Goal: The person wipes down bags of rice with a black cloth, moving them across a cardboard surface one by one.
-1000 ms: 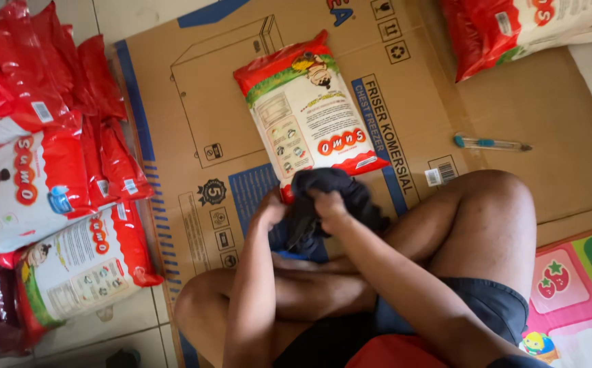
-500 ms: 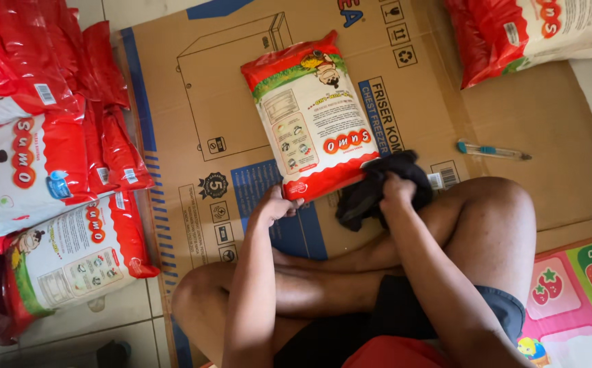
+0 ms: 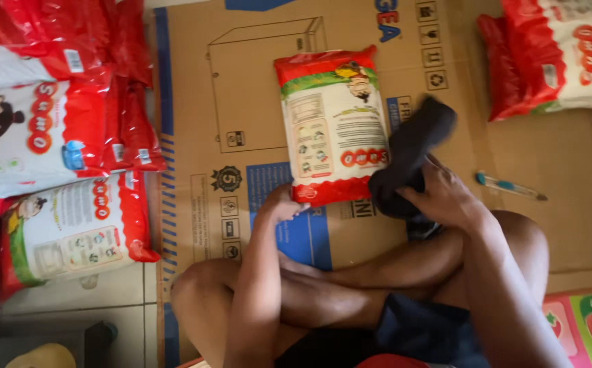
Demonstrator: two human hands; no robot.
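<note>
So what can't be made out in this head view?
- Left hand: fingers hidden under the red and white bag's lower edge, so the grip is unclear.
- Black cloth in the right hand: motion-blurred, so its kind is unclear.
- Bags at left: cut off by the frame edge.
- Pen: too small for detail.

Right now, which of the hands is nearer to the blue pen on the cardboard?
Right. The right hand, holding a black cloth, is just left of the pen; the left hand is further away, at the rice bag.
</note>
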